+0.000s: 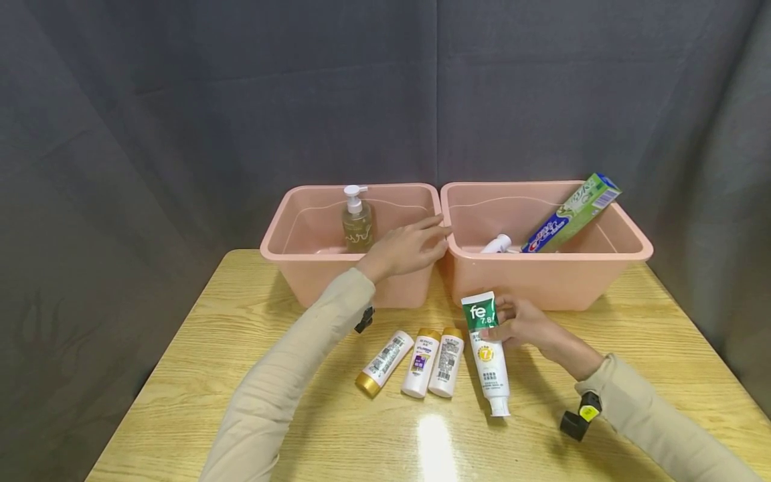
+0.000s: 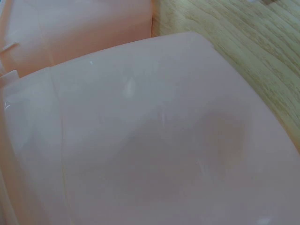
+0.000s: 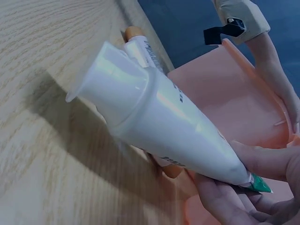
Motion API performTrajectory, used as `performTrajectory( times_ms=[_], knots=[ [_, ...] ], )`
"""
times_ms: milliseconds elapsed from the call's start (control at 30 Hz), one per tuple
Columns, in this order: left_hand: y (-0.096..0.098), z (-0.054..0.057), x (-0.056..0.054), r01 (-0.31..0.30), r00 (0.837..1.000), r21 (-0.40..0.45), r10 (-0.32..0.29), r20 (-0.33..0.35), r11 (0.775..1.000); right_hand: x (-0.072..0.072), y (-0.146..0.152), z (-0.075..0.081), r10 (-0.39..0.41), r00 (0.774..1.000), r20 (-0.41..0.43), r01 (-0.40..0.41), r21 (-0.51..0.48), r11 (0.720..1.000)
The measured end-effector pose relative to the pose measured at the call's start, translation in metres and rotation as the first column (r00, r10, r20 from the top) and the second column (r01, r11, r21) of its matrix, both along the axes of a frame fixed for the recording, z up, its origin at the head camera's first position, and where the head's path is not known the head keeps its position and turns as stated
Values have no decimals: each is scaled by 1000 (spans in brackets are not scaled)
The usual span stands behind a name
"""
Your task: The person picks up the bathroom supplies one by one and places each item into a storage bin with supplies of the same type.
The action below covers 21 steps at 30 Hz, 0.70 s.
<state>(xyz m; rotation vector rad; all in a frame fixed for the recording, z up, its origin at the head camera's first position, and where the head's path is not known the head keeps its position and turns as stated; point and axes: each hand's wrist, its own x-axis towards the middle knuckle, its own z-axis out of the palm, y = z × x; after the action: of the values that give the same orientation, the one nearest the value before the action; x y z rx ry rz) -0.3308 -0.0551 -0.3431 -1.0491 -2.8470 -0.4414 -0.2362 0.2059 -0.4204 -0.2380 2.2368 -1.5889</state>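
In the head view my right hand [image 1: 523, 325] pinches a white and green toothpaste tube [image 1: 490, 361] near its flat green end. The tube's cap points toward me, and in the right wrist view the tube [image 3: 178, 126] is held off the wooden table. My left hand [image 1: 409, 248] reaches over the left pink bin [image 1: 355, 281], its extended fingers at the rims where the two bins meet. Whether they press on the rim cannot be made out. Inside that bin stands a pump bottle [image 1: 358, 224]. The left wrist view shows only bin walls and table.
Right of it, another pink bin [image 1: 542, 284] holds a leaning toothpaste box [image 1: 572, 214] and a white capped item [image 1: 496, 244], partly hidden. Three small gold-capped bottles [image 1: 385, 361] lie on the wooden table [image 1: 337, 435] before the bins. A dark curtain [image 1: 361, 87] hangs behind.
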Motion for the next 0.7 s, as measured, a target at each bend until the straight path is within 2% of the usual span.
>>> performTrajectory(
  times_ms=[700],
  knots=[
    [-1, 1, 1, -4, 1000, 1, 4, 10, 1000, -2, 3, 24, 0, 998, -60, -3, -52, 999]
  ],
)
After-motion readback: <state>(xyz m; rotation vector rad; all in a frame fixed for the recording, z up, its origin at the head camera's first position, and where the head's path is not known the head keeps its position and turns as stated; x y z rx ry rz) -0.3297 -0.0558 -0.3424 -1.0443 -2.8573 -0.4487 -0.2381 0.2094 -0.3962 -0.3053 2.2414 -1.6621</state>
